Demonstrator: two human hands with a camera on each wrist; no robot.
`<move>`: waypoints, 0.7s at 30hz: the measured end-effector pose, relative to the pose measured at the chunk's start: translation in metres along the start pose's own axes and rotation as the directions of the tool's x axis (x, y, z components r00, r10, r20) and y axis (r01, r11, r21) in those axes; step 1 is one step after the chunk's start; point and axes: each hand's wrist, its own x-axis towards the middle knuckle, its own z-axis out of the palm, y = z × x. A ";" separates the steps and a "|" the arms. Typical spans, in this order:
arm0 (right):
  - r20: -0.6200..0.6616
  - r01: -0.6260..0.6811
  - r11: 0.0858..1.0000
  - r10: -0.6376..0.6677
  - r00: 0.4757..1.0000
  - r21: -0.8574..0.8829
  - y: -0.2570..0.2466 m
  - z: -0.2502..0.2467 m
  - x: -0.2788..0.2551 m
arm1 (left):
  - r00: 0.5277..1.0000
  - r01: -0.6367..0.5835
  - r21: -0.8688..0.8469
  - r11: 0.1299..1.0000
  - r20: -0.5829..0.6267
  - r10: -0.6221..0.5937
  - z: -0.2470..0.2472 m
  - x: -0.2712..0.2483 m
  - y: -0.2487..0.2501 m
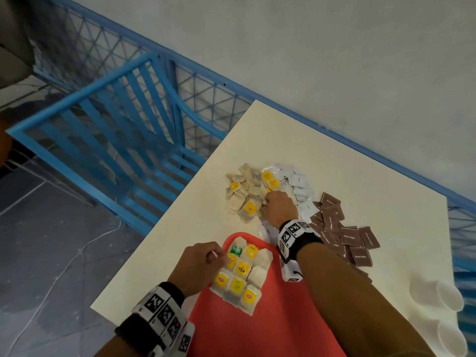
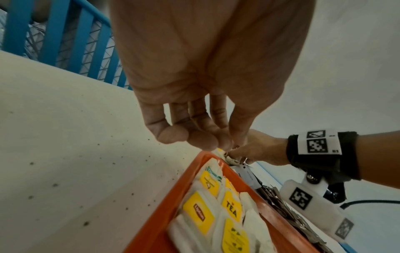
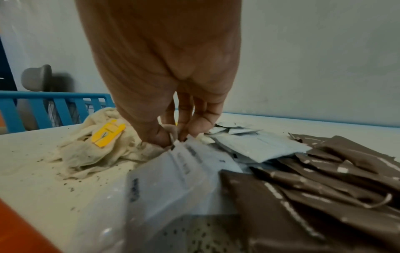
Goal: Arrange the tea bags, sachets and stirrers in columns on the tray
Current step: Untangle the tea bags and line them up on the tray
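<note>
A red tray (image 1: 257, 331) (image 2: 171, 205) (image 3: 17, 231) lies at the table's near edge. Tea bags with yellow tags (image 1: 239, 276) (image 2: 207, 214) lie in columns at its far left corner. My left hand (image 1: 216, 256) (image 2: 205, 142) hovers over that corner, fingers loosely curled, holding nothing. Beyond the tray is a loose heap of tea bags (image 1: 244, 197) (image 3: 86, 154). My right hand (image 1: 268, 199) (image 3: 175, 137) reaches into the heap's right side and pinches one tea bag. White sachets (image 1: 300, 186) (image 3: 259, 147) and brown sachets (image 1: 347, 238) (image 3: 324, 179) are piled to the right. I see no stirrers.
White paper cups (image 1: 449, 297) lie at the table's right edge. A blue railing (image 1: 116, 119) runs along the left and far sides, with a drop to the floor beyond. Tea crumbs dot the white table (image 1: 334, 150) around the heap.
</note>
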 end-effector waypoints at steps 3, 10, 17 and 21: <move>-0.062 -0.037 0.968 0.054 0.997 0.246 0.012 -0.017 -0.007 | 1.000 -0.018 -0.014 1.000 -0.011 0.018 -0.005 -0.002 0.006; -0.054 -0.124 0.596 0.273 0.961 0.793 0.043 -0.069 -0.081 | 0.999 -0.046 -0.176 0.983 -0.010 0.045 -0.002 0.001 0.024; 0.065 -0.103 0.288 0.138 0.988 0.952 0.022 -0.078 -0.147 | 0.968 0.251 -0.632 0.733 0.180 -0.176 0.022 0.015 0.078; 0.117 -0.125 0.173 0.053 0.992 0.977 0.023 -0.070 -0.155 | 0.875 0.483 -0.770 0.417 0.411 -0.256 0.032 0.021 0.082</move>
